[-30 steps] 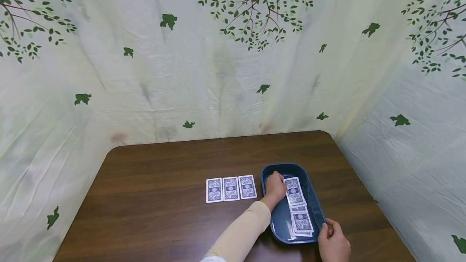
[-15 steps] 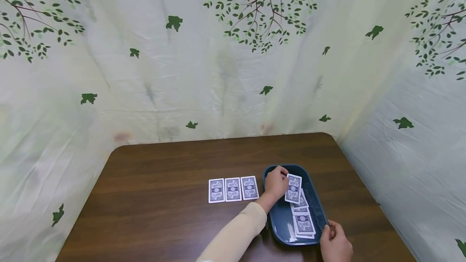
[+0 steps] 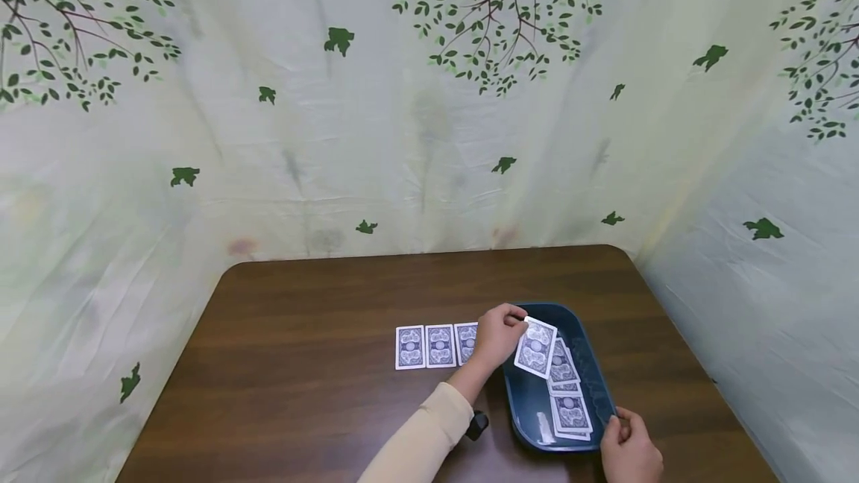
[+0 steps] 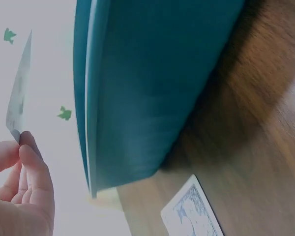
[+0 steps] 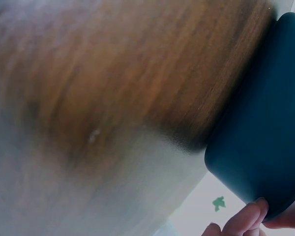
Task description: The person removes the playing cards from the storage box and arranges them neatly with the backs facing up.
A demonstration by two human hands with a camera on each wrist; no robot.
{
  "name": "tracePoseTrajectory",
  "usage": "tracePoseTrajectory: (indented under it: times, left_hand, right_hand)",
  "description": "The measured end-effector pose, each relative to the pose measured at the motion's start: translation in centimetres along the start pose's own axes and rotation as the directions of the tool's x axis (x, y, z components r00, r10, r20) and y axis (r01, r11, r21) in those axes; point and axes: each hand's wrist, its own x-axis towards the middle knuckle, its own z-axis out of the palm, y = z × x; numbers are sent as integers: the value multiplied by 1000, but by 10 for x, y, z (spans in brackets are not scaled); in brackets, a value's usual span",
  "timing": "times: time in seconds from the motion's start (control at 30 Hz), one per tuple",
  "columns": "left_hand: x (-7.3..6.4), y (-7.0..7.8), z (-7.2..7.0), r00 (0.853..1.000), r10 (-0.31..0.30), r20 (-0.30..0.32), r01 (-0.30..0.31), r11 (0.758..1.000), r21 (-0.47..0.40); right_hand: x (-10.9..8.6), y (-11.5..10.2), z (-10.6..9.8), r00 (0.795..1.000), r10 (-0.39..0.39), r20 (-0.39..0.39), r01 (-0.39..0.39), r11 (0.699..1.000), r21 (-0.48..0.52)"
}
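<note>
My left hand (image 3: 499, 335) pinches a playing card (image 3: 535, 347) by its corner, above the left side of a dark blue tray (image 3: 530, 431). In the left wrist view that card (image 4: 20, 88) appears nearly edge-on, gripped between thumb and fingers, higher than the tray rim. Several more face-down cards (image 3: 570, 412) lie overlapped along the tray's right side. My right hand (image 3: 631, 447) grips the tray's near right corner, with thumb and fingers on its rim; the right wrist view shows the fingertips at the tray wall (image 5: 265, 128).
Left of the tray, 3 face-down cards (image 3: 440, 346) form a row on the brown wooden table (image 3: 302, 364); my left hand partly covers the rightmost. A white curtain (image 3: 416, 170) printed with leaves and branches surrounds the table's far and side edges.
My left hand has lifted the card off the others in the tray and moved it left, toward the tray's left rim. My right hand stays at the tray corner. The head view has shifted slightly.
</note>
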Motion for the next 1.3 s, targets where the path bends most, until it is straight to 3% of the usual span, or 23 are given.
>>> tracePoseTrajectory:
  times: [0.3,0.6,0.83,1.3]
  left_hand:
    - [-12,-7,-24,999,33,-34,-35,999,-36]
    - [-12,-25,-58,998,-15,-68,11,998,-68]
    - [-10,-37,-86,992,-49,-119,41,997,-66]
    - [-17,-51,-124,979,-111,-169,97,991,-91]
  right_hand:
    - [1,0,-1,999,31,4,-31,999,-18]
    - [-1,2,0,1000,8,-4,-8,1000,0]
    - [1,3,0,999,36,35,-35,999,-8]
    - [0,1,1,997,70,44,-70,998,-11]
